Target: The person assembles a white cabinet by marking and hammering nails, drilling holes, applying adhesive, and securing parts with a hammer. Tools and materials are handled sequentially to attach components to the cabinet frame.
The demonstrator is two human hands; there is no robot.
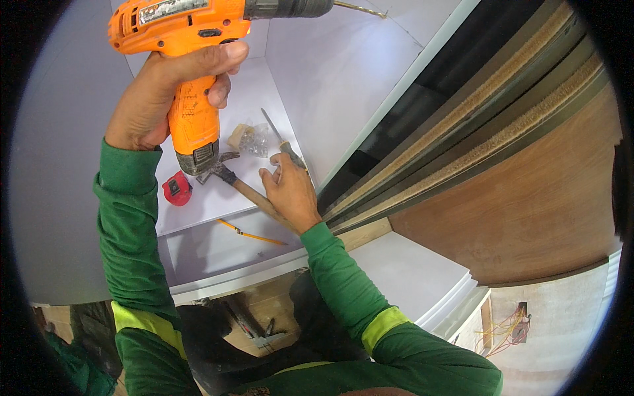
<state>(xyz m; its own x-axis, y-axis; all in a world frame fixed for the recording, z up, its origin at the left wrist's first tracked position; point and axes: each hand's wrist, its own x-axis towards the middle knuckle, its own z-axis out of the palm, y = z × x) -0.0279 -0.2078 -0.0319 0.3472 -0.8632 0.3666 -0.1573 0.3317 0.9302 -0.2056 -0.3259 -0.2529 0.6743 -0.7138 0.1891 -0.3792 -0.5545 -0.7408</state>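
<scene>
One orange drill point(191, 34), handle point(193, 122) inside left grip point(157, 89)

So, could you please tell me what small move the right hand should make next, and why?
Probably close the right hand around the handle of the slim hand tool: its fingers are right by that handle, while the left hand is occupied gripping the orange drill.

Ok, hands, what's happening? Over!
Left hand: gripping orange and black cordless drill. Right hand: at long, thin-shafted metal tool. Wooden-handled claw hammer: lying nearby.
</scene>
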